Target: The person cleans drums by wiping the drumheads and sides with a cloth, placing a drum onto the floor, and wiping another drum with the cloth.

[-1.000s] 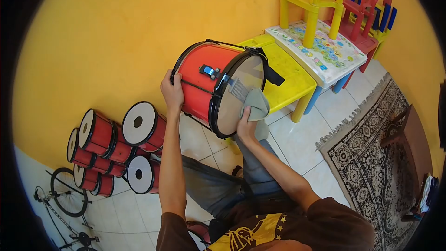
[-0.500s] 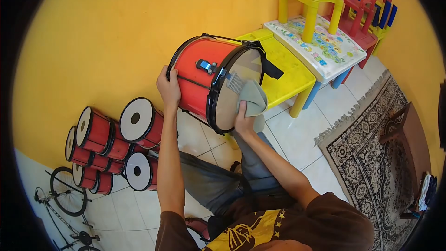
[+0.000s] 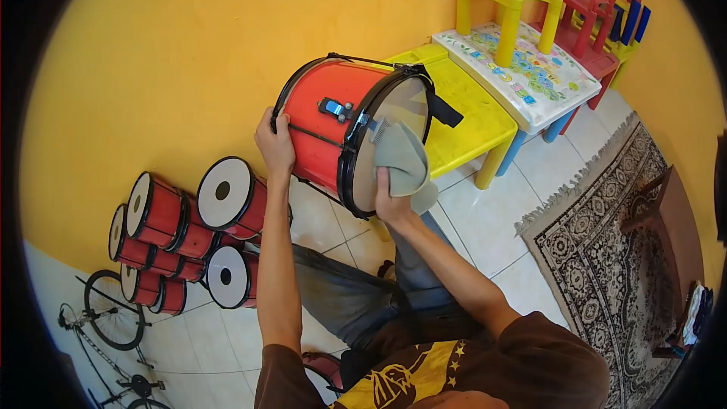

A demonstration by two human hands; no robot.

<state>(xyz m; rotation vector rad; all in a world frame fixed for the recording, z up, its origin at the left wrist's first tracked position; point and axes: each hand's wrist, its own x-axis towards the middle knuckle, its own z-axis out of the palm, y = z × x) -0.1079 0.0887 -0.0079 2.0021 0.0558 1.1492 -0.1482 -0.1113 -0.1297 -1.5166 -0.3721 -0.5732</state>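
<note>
A red drum (image 3: 322,98) with black rims is held up in front of me, tilted so that its right-hand head faces right. My left hand (image 3: 274,144) grips the black rim at the drum's left end, fingers wrapped round it. In my right hand (image 3: 390,198) is a folded grey-green cloth (image 3: 403,160), pressed against the lower part of the right drumhead. Metal snare wires (image 3: 379,130) cross that head and are partly covered by the cloth. A black strap (image 3: 445,111) hangs off the drum's right side.
Several red drums (image 3: 226,193) are stacked at the left, with a bicycle (image 3: 113,310) below them. Behind the held drum stand a yellow table (image 3: 469,117) and a white table (image 3: 556,110) bearing a yellow chair (image 3: 509,7). A patterned rug (image 3: 583,250) lies at the right.
The cloth and my right hand have moved down and slightly left over the drumhead. The drum has shifted slightly up and left in view since the first frame.
</note>
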